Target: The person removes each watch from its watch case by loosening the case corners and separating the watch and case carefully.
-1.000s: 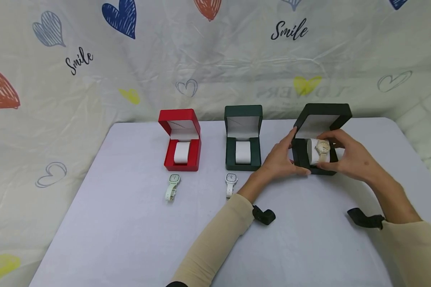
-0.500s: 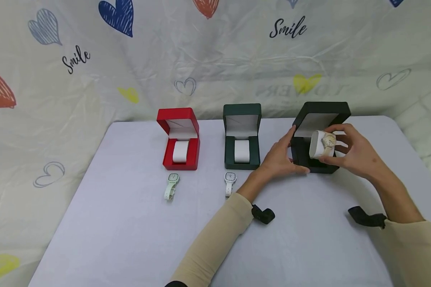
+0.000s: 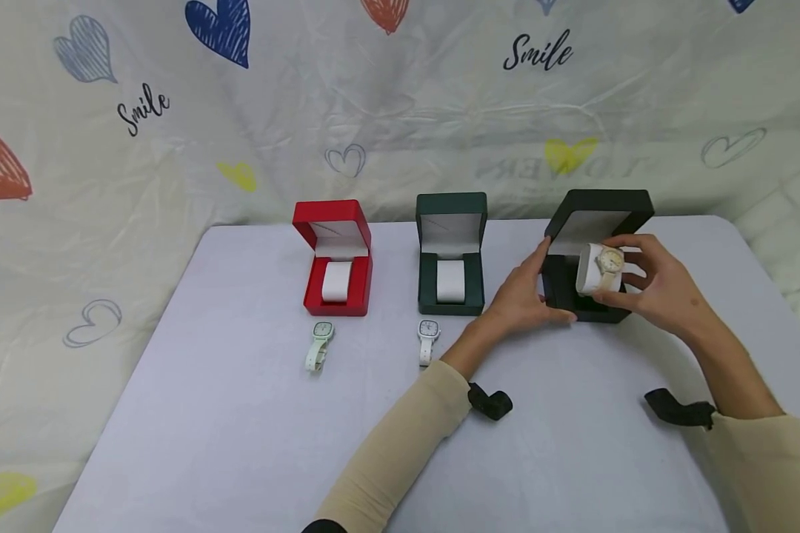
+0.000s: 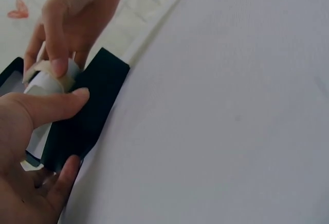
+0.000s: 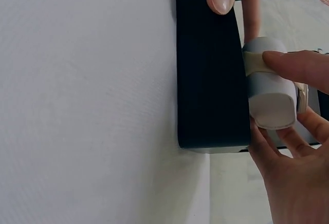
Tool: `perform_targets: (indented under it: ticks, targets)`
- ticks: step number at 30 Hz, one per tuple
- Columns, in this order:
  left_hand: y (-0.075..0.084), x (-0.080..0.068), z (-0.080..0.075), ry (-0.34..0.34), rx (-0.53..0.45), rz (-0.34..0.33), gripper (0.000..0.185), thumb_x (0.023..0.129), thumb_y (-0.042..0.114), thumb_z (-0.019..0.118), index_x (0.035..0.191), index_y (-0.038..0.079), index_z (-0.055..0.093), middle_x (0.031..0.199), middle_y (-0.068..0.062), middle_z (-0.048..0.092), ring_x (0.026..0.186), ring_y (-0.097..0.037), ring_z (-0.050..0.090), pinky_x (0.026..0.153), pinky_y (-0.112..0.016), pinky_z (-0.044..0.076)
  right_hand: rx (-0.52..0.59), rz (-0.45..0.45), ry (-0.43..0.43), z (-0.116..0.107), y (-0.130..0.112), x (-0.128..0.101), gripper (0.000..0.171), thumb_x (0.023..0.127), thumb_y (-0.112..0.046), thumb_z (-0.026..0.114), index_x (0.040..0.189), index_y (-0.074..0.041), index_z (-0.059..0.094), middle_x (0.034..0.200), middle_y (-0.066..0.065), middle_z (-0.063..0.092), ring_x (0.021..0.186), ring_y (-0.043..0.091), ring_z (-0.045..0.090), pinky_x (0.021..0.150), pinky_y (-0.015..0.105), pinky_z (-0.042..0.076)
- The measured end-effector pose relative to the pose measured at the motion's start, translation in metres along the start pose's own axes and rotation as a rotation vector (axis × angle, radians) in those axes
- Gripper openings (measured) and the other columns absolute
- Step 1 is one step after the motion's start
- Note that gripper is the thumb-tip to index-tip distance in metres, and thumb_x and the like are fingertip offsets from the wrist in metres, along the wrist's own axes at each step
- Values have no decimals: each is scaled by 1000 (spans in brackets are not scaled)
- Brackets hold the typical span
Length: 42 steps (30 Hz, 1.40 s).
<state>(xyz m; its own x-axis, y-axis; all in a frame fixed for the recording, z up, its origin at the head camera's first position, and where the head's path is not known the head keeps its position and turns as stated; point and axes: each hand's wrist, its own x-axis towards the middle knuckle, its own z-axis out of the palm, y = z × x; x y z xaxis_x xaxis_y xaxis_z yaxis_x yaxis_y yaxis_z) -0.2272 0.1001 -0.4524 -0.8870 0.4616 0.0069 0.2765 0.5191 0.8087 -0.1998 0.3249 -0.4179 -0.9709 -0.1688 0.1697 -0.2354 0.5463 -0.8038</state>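
On the right of the table a black watch box point(image 3: 563, 289) has its lid up. My left hand point(image 3: 516, 296) grips this box by its left side, thumb over the front wall in the left wrist view. My right hand point(image 3: 660, 285) pinches a white watch cushion point(image 3: 587, 270) with a gold-faced, pale-strapped watch point(image 3: 610, 260) wrapped round it. The cushion is raised and tilted at the box opening. In the right wrist view the right thumb point(image 5: 298, 67) presses the strap, and the cushion point(image 5: 272, 111) stands out above the box point(image 5: 213, 75).
A green watch box point(image 3: 451, 289) and a red watch box point(image 3: 336, 292) stand with lids raised, each holding a white cushion. In front of them lie a white watch point(image 3: 428, 340) and a pale green watch point(image 3: 319, 346). A heart-printed sheet point(image 3: 400, 111) hangs behind the table.
My right hand has lifted the cushion with the watch up out of its seat in the black box and tilted it. The left hand keeps its grip on the box.
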Motion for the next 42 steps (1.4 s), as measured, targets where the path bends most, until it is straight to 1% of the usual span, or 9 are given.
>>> perform_targets:
  ticks: [3,7,13,16,23,26,32,37,42]
  targets:
    - [5,-2,1,7,17,-2,124,79,33,92,169,23,7,174,3,24,132,-10,59,102,-14,49,10,10,7,0,1,-1,82,76,14,83,145,-5,45,131,-26,43,108,-12,53,85,-4,44]
    - [12,-6,0,15,42,-27,119,81,27,91,169,17,11,173,-3,28,157,-13,33,121,-22,38,29,16,9,1,1,-2,81,76,14,83,145,-9,47,133,-22,46,109,-10,54,86,-3,45]
    - [25,-14,-4,2,-25,-97,103,84,-1,73,167,13,14,168,-8,37,143,-11,46,95,-14,45,36,8,17,4,1,-6,83,74,16,83,145,-7,47,133,-22,45,111,-8,53,87,-3,45]
    - [33,-20,-6,28,-78,-128,95,86,-3,65,166,13,19,165,-8,40,135,-11,49,94,-15,44,33,1,26,5,1,-7,84,73,17,83,146,-2,45,133,-24,44,112,-8,52,87,-4,43]
    - [45,-29,-7,298,-80,-45,67,91,-1,61,154,10,42,147,-4,55,130,-10,57,97,-15,47,15,-1,51,6,-1,-6,85,73,17,84,147,-1,44,133,-27,43,114,-9,49,88,-5,42]
    - [45,-31,-6,342,-101,8,57,95,1,60,149,11,48,141,0,58,126,-8,58,90,-9,47,15,-1,52,6,-1,-9,86,74,14,85,148,-5,45,134,-25,43,114,-10,49,88,-5,42]
    - [44,-33,-4,333,-169,88,42,98,0,58,139,10,58,134,1,62,120,-6,60,81,-4,47,17,-6,68,6,-2,-14,86,75,9,86,147,-23,50,135,-21,45,115,-8,50,89,-5,42]
    - [44,-33,-3,294,-201,146,37,99,1,59,136,8,61,134,-2,63,120,-7,61,82,-4,49,39,-32,81,5,-5,-18,84,74,14,84,146,-13,51,133,-23,45,116,-9,51,89,-4,43]
    - [46,-33,-1,250,-251,147,35,102,6,60,136,9,61,132,-3,63,117,-6,61,83,-5,51,74,-64,93,7,-10,-22,82,72,20,82,144,-8,52,133,-19,47,118,-8,53,90,-2,45]
